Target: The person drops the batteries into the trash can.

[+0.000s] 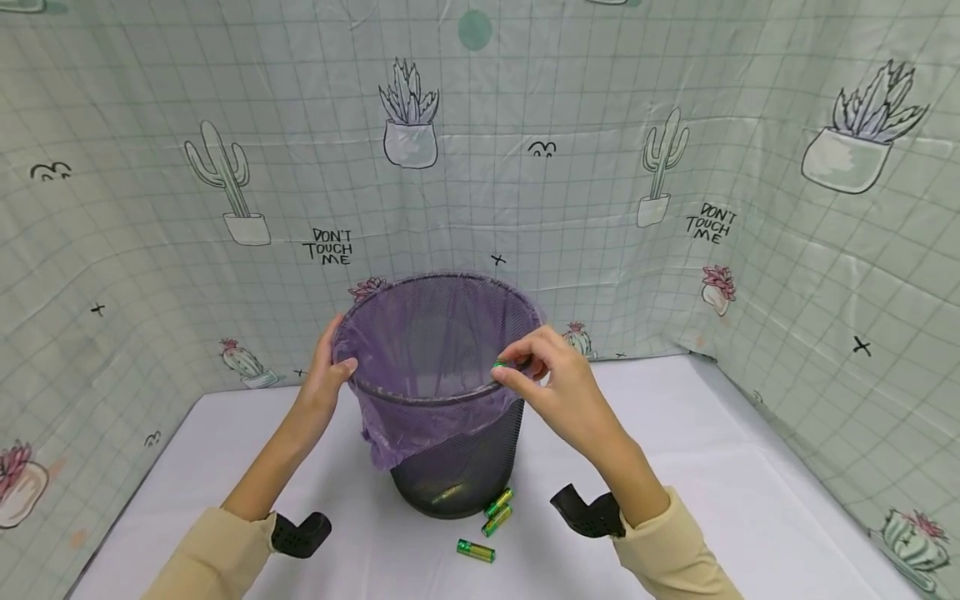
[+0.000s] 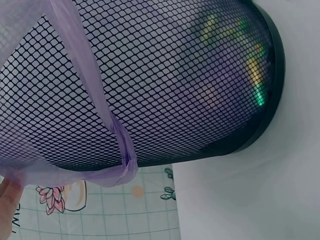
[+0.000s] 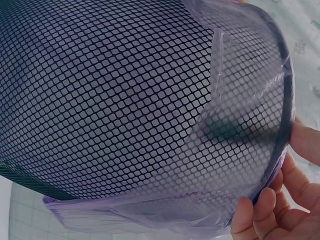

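A black mesh wastebasket (image 1: 480,454) stands on the table, lined with a purple plastic bag (image 1: 397,417) folded over its rim. My left hand (image 1: 330,367) holds the rim at the left, thumb on top and fingers outside. At the right side of the rim, my right hand (image 1: 551,379) pinches a green battery (image 1: 498,364) between thumb and index finger; most of it is hidden. Through the mesh in the left wrist view, several blurred batteries (image 2: 256,75) show at the bottom of the basket.
Three green and gold batteries lie on the white tabletop before the basket: one (image 1: 476,551) nearest me, two (image 1: 497,520) side by side close to the base. A patterned curtain (image 1: 480,208) surrounds the table at the back and sides.
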A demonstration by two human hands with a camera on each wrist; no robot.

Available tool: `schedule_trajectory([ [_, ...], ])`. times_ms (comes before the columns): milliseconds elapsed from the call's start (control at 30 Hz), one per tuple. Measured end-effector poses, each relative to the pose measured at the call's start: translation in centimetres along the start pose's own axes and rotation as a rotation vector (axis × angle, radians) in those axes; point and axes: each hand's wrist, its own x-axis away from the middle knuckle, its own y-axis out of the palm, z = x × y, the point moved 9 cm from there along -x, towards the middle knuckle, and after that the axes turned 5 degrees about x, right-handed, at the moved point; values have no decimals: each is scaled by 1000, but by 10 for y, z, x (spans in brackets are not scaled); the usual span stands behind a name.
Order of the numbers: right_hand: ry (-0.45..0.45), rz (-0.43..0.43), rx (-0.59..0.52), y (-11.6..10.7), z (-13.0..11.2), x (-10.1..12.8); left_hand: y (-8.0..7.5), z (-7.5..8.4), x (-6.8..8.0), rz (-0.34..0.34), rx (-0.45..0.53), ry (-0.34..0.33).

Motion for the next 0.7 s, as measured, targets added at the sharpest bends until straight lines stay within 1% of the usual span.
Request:
schedule_trajectory([
  [333,1,19,-22,0,4,2,1,-1,-1,-9,8,-22],
  [433,-8,29,-36,0,4,2,1,-1,-1,-6,7,-17],
  [600,-36,63,-67,-2,5,6,1,0,-2,-5,2,-16],
  [700,-59,100,-95,-4,7,10,1,-1,-2,-7,10,-18],
])
